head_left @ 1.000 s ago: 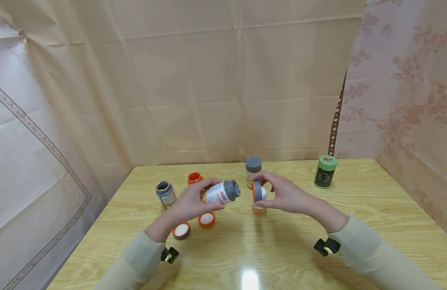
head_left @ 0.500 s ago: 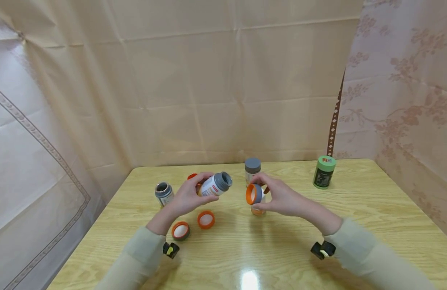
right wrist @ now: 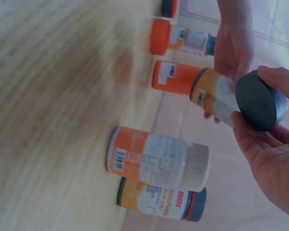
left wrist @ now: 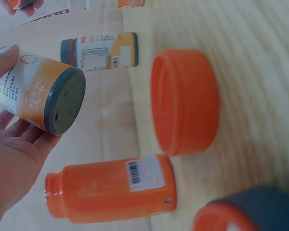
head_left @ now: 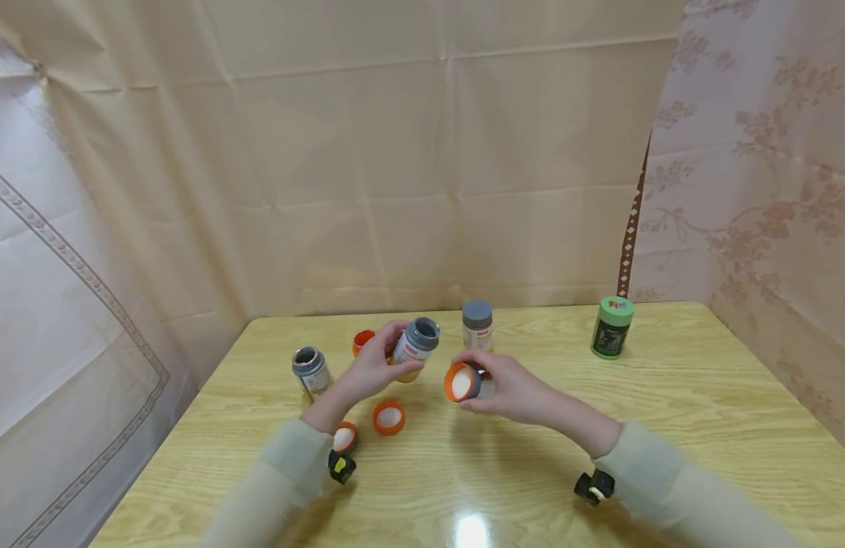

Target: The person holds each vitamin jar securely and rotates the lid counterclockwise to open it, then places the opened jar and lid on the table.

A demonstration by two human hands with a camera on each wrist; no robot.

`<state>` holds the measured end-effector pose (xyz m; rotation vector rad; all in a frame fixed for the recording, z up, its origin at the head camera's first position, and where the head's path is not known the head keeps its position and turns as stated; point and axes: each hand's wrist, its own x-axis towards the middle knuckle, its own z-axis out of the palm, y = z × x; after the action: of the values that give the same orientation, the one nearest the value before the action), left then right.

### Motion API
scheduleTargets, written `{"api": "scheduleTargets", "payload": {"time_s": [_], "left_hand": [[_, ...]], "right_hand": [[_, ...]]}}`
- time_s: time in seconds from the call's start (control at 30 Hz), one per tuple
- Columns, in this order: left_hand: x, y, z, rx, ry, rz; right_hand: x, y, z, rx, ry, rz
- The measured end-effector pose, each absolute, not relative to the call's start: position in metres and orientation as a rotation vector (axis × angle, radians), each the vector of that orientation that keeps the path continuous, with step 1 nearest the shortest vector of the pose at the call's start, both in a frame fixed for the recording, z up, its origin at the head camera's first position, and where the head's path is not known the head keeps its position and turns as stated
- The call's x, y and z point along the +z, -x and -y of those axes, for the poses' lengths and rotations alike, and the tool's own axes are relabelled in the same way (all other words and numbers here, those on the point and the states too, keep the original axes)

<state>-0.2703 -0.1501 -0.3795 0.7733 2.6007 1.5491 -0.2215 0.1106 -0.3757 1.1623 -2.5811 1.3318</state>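
My left hand [head_left: 368, 373] grips an uncapped bottle [head_left: 410, 350] with a dark grey neck and a white and orange label. Its mouth tilts up to the right; the left wrist view shows its dark base [left wrist: 66, 101]. A grey screw cap [head_left: 461, 383] is pinched on edge by my right hand [head_left: 514, 390], its orange rim and white liner facing left. Cap and bottle are a small gap apart in the head view. Behind my right hand stands a white-capped bottle [right wrist: 156, 159], largely hidden from the head camera.
At the left stand an uncapped grey-necked bottle [head_left: 316, 374] and an uncapped orange bottle [head_left: 362, 342]. Two caps lie liner up: an orange one [head_left: 389, 418] and a grey-orange one [head_left: 345, 437]. A grey-capped bottle [head_left: 477, 327] and green-lidded jar [head_left: 611, 331] stand farther back.
The bottle in my left hand has swung from nearly level to more upright. My right hand has brought the cap leftward and turned its orange inner side into the head camera's view.
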Motion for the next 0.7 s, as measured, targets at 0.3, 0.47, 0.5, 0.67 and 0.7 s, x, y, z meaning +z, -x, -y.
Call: {"api": "scheduleTargets", "payload": {"time_s": [0.3,0.47,0.5,0.67,0.7], "left_hand": [[-0.394,0.278,0.144,1.635,-0.763,-2.498],[-0.399,0.282,0.142,1.621,-0.830,-2.440],[-0.400,0.283,0.141,1.620,-0.843,-2.428],[-0.405,0.287,0.137,1.633,-0.824,-2.394],[-0.405,0.287,0.137,1.636,-0.801,-2.393]], "right_hand": [[-0.391,0.216,-0.101,1.362,-1.184,2.546],[-0.401,0.216,-0.095,1.371,-1.203,2.575],[-0.403,0.216,-0.093,1.380,-1.202,2.585],[-0.417,0.221,-0.084,1.399,-1.151,2.684],[-0.420,0.223,-0.082,1.408,-1.142,2.699]]}}
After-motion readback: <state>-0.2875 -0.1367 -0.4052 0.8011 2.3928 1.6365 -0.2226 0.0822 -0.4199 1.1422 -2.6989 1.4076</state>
